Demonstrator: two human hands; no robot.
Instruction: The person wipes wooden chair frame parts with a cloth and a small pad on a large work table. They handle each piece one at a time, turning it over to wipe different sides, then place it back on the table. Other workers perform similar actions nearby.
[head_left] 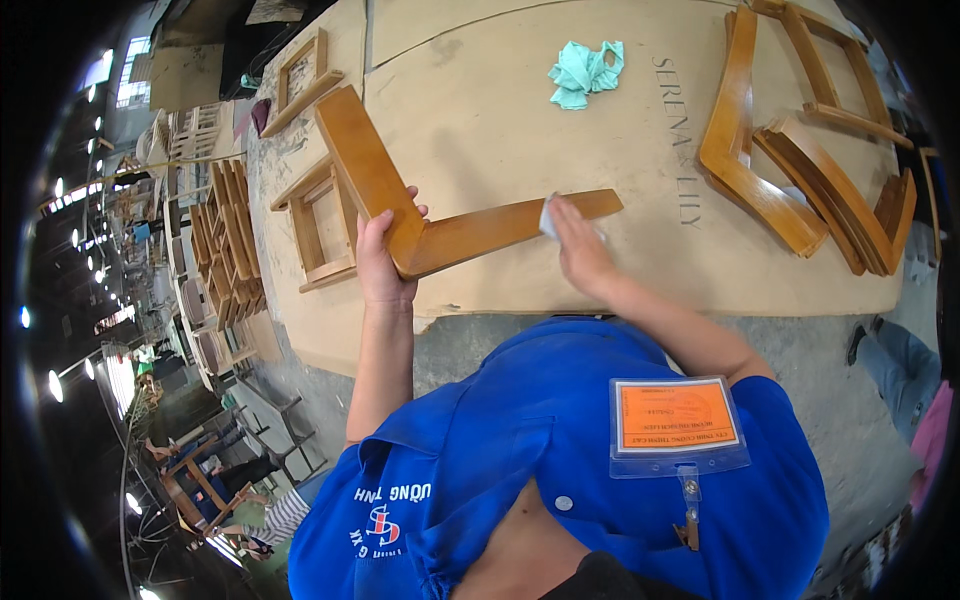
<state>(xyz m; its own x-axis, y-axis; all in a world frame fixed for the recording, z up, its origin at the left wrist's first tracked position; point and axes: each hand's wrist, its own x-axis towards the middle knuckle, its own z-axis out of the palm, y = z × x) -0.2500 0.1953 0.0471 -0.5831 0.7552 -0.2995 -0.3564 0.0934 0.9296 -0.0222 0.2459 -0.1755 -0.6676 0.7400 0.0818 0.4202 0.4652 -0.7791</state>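
Observation:
My left hand (385,250) is closed around the corner of a varnished, angled wooden frame piece (362,160), tilted above the table. One arm of it rises to the upper left, the other reaches right. On that right arm, near its tip, my right hand (583,255) presses a small whitish folded sheet (548,218) against the wood with its fingers together. Whether the sheet is cloth or abrasive paper cannot be made out.
Brown cardboard covers the table (500,110). A mint-green cloth (585,75) lies crumpled at the back. More angled wooden pieces (735,140) lie right, and small wooden frames (318,225) left. Stacked wooden parts (228,245) stand beyond the left edge. People are nearby on both sides.

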